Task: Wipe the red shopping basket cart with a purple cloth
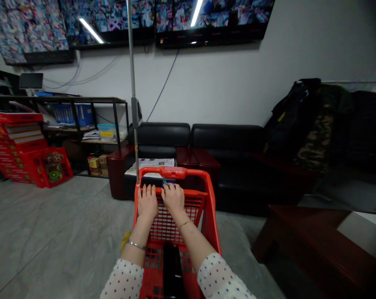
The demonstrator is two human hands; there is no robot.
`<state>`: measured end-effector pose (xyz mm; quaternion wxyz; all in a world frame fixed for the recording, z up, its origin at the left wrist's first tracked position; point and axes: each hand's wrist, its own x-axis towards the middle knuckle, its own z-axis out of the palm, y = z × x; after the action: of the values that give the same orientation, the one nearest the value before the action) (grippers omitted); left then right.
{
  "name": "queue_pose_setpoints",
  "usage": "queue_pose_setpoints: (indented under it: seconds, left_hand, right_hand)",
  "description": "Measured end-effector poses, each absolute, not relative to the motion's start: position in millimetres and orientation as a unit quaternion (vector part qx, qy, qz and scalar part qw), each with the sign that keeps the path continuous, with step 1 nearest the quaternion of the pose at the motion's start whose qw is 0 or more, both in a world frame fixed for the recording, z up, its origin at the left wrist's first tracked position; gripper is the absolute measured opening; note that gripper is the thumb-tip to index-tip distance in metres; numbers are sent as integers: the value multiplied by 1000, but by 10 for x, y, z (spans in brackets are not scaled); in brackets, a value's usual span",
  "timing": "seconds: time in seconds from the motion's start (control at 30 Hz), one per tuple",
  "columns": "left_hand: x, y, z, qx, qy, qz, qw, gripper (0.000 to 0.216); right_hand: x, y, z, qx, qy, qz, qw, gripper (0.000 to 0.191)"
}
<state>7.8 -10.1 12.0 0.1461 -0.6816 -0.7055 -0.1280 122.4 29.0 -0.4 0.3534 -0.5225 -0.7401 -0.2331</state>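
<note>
Over inner bar point(194, 193) of red cart point(210, 211): laying left hand point(148, 203) and right hand point(174, 200) close together, likely for even steadying; cannot tell grip, with undersides hidden.

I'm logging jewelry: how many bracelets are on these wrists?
2: a silver-toned bangle around the left wrist and a thin gold-toned bracelet around the right wrist. The polka-dot sleeves may hide more.

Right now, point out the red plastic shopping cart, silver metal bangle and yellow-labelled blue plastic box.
Red plastic shopping cart point(211, 220): head view, right side wall.
Silver metal bangle point(136, 245): head view, middle of band.
Yellow-labelled blue plastic box point(106, 134): head view, front label.
</note>
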Motion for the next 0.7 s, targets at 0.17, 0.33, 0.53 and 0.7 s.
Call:
queue_pose_setpoints:
  seconds: [0.17, 0.33, 0.53, 0.7]
  left_hand:
    - [59, -99, 101, -680, -705, -134, 148, 73]
    - [83, -99, 114, -689, -699, -132, 138, 77]
    - [112, -105, 125, -686, -706, -128, 125, 74]
    - [82, -94, 106, -678, -710, -129, 142, 68]
  right_hand:
    - [1609, 288, -17, -537, -733, -236, 345, 25]
    - [1925, 316, -84, -605, -644, -237, 404, 24]
    - [1358, 292, -36, -562, -699, -240, 371, 22]
    - [1405, 303, 40, -528, -748, -239, 324, 23]
